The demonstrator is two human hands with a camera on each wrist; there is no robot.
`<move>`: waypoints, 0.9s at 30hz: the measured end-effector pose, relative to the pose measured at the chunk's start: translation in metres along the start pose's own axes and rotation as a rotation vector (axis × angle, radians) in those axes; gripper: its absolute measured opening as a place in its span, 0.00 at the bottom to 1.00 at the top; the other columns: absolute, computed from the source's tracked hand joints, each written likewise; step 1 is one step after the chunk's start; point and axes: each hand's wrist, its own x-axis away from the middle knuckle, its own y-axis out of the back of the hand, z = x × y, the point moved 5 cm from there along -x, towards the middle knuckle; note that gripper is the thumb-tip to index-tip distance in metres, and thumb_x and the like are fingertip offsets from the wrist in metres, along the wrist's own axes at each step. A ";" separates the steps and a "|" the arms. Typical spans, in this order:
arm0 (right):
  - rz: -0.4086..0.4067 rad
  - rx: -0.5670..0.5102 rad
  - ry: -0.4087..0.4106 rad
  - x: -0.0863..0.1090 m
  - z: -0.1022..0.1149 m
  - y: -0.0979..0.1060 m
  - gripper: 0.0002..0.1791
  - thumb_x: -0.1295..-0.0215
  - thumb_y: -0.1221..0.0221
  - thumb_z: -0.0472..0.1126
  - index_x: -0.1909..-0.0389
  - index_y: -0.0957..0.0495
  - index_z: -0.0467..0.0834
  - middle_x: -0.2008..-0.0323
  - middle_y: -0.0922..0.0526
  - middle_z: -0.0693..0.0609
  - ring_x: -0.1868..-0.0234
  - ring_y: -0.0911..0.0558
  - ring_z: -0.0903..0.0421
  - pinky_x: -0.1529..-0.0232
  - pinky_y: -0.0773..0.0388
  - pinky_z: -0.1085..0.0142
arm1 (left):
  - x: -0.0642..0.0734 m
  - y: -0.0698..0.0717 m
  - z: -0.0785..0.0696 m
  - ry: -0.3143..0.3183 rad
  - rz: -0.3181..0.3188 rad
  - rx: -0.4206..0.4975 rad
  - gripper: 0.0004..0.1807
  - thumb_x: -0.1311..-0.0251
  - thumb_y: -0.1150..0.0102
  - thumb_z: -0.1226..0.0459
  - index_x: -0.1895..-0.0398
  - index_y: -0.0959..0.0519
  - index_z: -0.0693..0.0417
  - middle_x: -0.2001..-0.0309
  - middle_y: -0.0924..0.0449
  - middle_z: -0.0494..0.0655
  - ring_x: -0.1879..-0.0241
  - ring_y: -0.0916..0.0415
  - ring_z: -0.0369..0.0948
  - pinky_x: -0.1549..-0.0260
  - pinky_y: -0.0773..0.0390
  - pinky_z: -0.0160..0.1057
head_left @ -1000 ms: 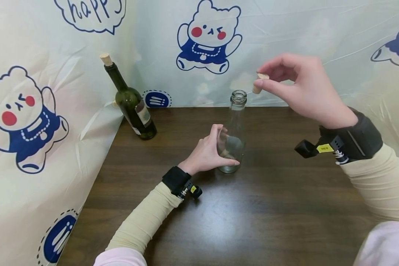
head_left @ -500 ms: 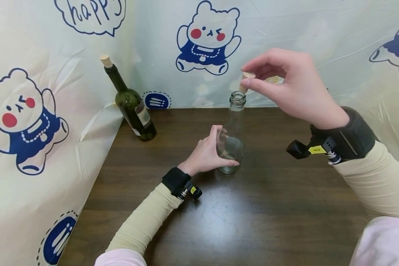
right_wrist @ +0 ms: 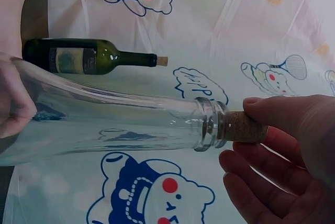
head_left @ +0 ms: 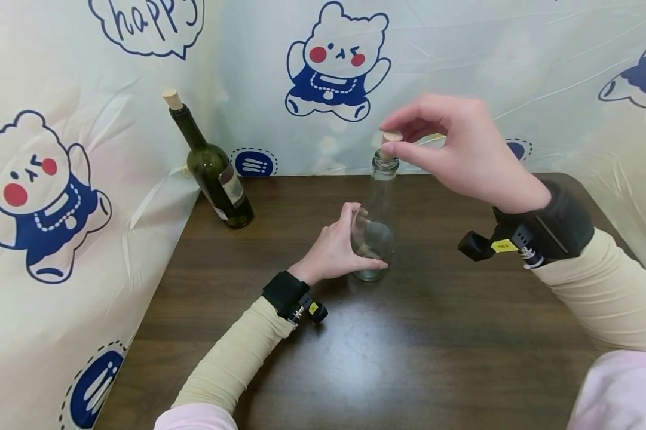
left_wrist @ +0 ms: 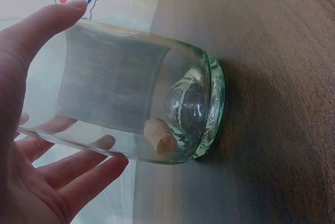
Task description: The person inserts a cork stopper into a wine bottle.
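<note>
A clear glass bottle (head_left: 377, 227) stands upright on the table, and my left hand (head_left: 336, 248) grips its lower body between thumb and fingers. Inside the bottle, near the raised base, lies a piece of cork (left_wrist: 160, 136), seen in the left wrist view. My right hand (head_left: 449, 143) pinches a cork stopper (right_wrist: 245, 126) between thumb and fingers. The stopper's lower end is right at the bottle's mouth (right_wrist: 212, 124), and most of its length shows above the rim.
A green wine bottle (head_left: 215, 173) with a label and a cork (head_left: 172, 99) in its neck stands at the back left of the brown table (head_left: 435, 334). Behind the table and along its left side hangs a printed cloth (head_left: 247, 71) with cartoon bears.
My right hand has moved left and then down, bringing the cork stopper from beside the clear bottle onto its mouth. My left hand and both bottles have stayed in place.
</note>
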 end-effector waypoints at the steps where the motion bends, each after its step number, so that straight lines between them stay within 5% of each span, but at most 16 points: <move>1: 0.006 0.001 -0.002 0.001 -0.001 -0.001 0.14 0.38 0.31 0.43 0.53 0.12 0.42 0.59 0.12 0.56 0.59 0.18 0.68 0.49 0.24 0.76 | 0.000 0.000 0.000 0.000 0.001 0.001 0.61 0.62 0.24 0.35 0.29 0.47 0.46 0.33 0.28 0.42 0.47 0.21 0.43 0.50 0.20 0.50; 14: 0.010 -0.081 -0.064 0.005 -0.010 -0.007 0.16 0.37 0.31 0.42 0.51 0.13 0.40 0.57 0.12 0.53 0.56 0.18 0.65 0.45 0.22 0.74 | -0.002 0.000 -0.001 -0.009 0.007 0.000 0.61 0.62 0.25 0.33 0.29 0.47 0.46 0.34 0.27 0.42 0.48 0.21 0.41 0.51 0.20 0.50; 18: 0.060 -0.341 -0.177 0.007 -0.021 -0.016 0.21 0.27 0.41 0.45 0.38 0.20 0.40 0.44 0.15 0.47 0.43 0.19 0.58 0.37 0.25 0.64 | -0.001 -0.001 -0.001 -0.002 0.012 -0.002 0.61 0.62 0.25 0.34 0.29 0.48 0.46 0.33 0.28 0.42 0.47 0.21 0.42 0.50 0.20 0.50; 22: 0.156 -0.691 -0.341 0.009 -0.035 -0.031 0.32 0.21 0.57 0.58 0.32 0.27 0.39 0.38 0.17 0.44 0.33 0.24 0.49 0.27 0.38 0.49 | 0.000 -0.001 -0.001 0.000 0.015 -0.001 0.62 0.62 0.25 0.33 0.28 0.48 0.47 0.33 0.28 0.43 0.47 0.21 0.42 0.50 0.19 0.51; 27: 0.277 -0.867 -0.437 0.009 -0.042 -0.052 0.41 0.25 0.62 0.70 0.36 0.25 0.39 0.42 0.15 0.45 0.33 0.25 0.43 0.27 0.45 0.43 | 0.000 -0.001 0.001 0.009 0.013 0.005 0.62 0.63 0.27 0.31 0.28 0.48 0.47 0.33 0.28 0.43 0.46 0.21 0.42 0.49 0.20 0.51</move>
